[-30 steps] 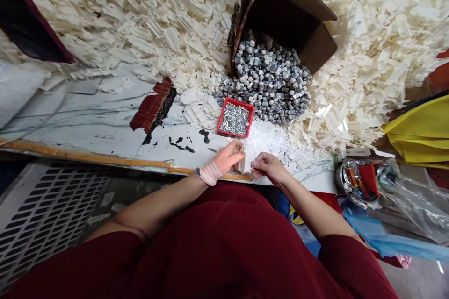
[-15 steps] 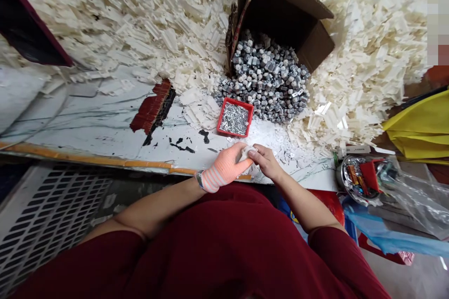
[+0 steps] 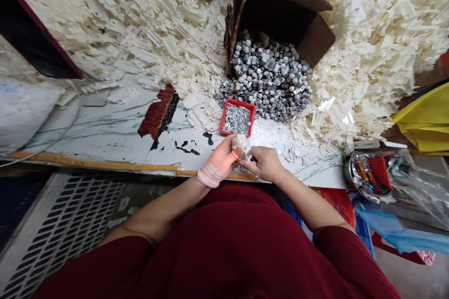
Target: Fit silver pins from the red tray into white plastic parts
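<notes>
Pale piece (image 3: 241,142) held at the table's near edge, just below a red tray (image 3: 252,119)

Head view: the left hand (image 3: 218,162), in an orange glove with pale stripes at the cuff, has its thumb and fingers closed on the pale, translucent piece. The piece sits between the two hands, over the front of the marbled table (image 3: 101,138). The bare right hand (image 3: 266,164) comes in from the other side, its thumb and forefinger held narrow against the piece's right side; whether they grip it or only touch it, I cannot tell. Something greyish shows at those fingertips, too small to make out.

Just beyond the hands stands the red tray, filled with silver pins (image 3: 236,119). Behind it, a heap of small grey and white parts (image 3: 271,81) spills from an open cardboard box (image 3: 317,42) tipped on its side. Cream plastic pieces (image 3: 157,23) lie thick around the box. Well off to the right, a metal bowl (image 3: 351,170) holds red and orange items, near a yellow sheet (image 3: 424,121)
</notes>
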Available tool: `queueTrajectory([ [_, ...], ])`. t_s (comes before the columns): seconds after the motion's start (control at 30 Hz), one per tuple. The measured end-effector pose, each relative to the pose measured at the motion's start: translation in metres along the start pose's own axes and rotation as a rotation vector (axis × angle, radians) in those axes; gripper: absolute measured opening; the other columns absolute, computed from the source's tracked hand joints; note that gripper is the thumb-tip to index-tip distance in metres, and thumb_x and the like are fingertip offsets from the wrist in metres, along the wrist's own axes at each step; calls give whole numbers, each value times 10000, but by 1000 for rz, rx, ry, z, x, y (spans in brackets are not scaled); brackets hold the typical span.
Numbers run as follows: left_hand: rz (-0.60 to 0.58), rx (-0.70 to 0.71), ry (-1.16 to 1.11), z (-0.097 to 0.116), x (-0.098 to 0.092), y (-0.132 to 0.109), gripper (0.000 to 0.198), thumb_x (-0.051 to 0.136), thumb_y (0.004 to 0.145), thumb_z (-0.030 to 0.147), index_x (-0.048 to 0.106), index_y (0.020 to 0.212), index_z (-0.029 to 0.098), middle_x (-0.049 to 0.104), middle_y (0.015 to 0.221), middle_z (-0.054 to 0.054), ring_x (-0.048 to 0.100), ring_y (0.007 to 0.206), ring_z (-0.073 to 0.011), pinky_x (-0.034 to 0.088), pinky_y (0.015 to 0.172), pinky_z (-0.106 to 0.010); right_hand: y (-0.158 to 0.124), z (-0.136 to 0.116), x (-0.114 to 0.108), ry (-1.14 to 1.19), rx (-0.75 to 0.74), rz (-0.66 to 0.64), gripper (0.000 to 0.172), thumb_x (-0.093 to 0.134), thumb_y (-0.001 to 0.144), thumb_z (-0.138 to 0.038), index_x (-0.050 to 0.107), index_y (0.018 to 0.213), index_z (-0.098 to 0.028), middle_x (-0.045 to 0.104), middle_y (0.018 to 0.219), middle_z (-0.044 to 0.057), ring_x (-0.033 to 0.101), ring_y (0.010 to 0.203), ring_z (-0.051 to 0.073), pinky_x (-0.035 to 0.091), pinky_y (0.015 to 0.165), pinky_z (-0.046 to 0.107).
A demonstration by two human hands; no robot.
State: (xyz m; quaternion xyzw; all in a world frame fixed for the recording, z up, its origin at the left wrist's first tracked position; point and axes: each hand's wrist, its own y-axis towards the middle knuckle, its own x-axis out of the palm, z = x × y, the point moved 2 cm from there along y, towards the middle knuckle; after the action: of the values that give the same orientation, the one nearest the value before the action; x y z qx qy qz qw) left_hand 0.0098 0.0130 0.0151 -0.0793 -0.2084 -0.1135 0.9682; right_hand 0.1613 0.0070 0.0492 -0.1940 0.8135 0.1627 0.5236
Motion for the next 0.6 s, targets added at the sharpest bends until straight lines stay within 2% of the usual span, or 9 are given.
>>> queueTrajectory([
  [0.1, -49, -83, -212, 4, 4, -1, 501, 759, 705, 459, 499, 1057, 215, 566, 895, 5, 546, 784, -131, 462, 674, -238, -1, 1, -7, 38, -47, 193, 425, 530, 865, -608, 542, 757, -197, 589, 698, 43, 536, 666, 173, 356, 597, 287],
  [0.17, -70, -130, -268, 7, 6, -3, 506, 768, 707, 425, 490, 1078, 223, 567, 907, 5, 551, 780, -130, 463, 664, -239, -2, 0, -13, 120, -96, 379, 395, 617, 815, -591, 554, 861, -204, 618, 817, 69, 572, 781, 202, 429, 664, 318],
  [0.23, -90, -150, -278, 10, 9, -5, 492, 774, 707, 401, 496, 1068, 216, 569, 905, 4, 550, 771, -128, 467, 673, -247, -2, -4, -16, 206, -172, 498, 420, 689, 774, -543, 537, 995, -220, 626, 926, 86, 585, 885, 229, 473, 738, 370],
  [0.3, -94, -148, -277, 13, 11, -8, 458, 783, 698, 381, 505, 1016, 202, 568, 882, 9, 542, 767, -122, 469, 692, -249, -1, -11, -15, 240, -245, 527, 446, 714, 769, -480, 503, 1080, -241, 629, 958, 81, 591, 908, 238, 482, 769, 407],
  [0.43, -58, -161, -274, 21, 15, -16, 392, 780, 694, 335, 501, 926, 187, 547, 825, 26, 508, 752, -103, 457, 701, -229, 1, -25, -14, 176, -303, 572, 398, 678, 815, -361, 469, 1134, -249, 634, 909, 55, 603, 823, 218, 466, 722, 397],
  [0.6, -118, -192, -261, 27, 23, -24, 363, 737, 702, 296, 475, 934, 202, 525, 812, 33, 497, 723, -104, 441, 659, -231, 3, -35, -16, 147, -360, 637, 314, 626, 839, -261, 494, 1123, -246, 629, 860, 26, 592, 768, 187, 426, 719, 377],
])
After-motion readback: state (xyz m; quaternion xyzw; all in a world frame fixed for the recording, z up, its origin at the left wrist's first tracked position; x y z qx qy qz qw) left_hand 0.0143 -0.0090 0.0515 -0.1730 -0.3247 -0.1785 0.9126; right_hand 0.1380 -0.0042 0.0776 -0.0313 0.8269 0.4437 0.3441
